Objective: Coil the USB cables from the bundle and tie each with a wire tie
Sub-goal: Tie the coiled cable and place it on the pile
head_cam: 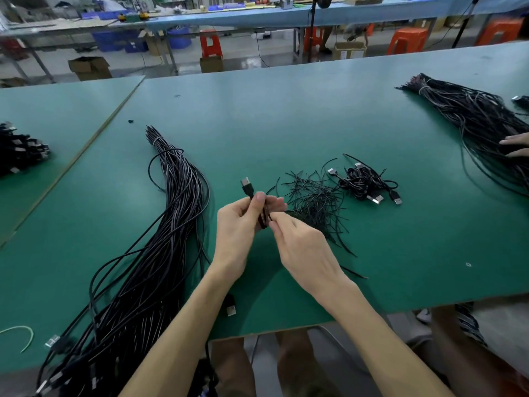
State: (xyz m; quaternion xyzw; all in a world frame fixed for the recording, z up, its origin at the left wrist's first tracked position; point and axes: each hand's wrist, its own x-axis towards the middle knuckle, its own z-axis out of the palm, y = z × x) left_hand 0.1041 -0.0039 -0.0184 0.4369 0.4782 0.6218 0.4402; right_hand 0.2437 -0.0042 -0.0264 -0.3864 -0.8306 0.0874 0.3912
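My left hand [239, 222] grips a small coil of black USB cable [264, 216] above the green table [286, 116], its plug [247, 186] sticking up past my thumb. My right hand [300, 247] pinches a thin black wire tie at the coil's right side; the tie itself is mostly hidden by my fingers. A long tied bundle of black USB cables [160, 247] lies to the left, running from the table's middle to its near edge. A loose heap of black wire ties [315, 202] lies just right of my hands. Several tied coils [366, 183] sit beyond it.
A second cable bundle [475, 116] lies at the far right, with another person's hand [516, 147] on it. A pile of coiled cables [20, 150] sits on the left table. A loose plug [230, 309] lies near the front edge. Stools and boxes stand behind.
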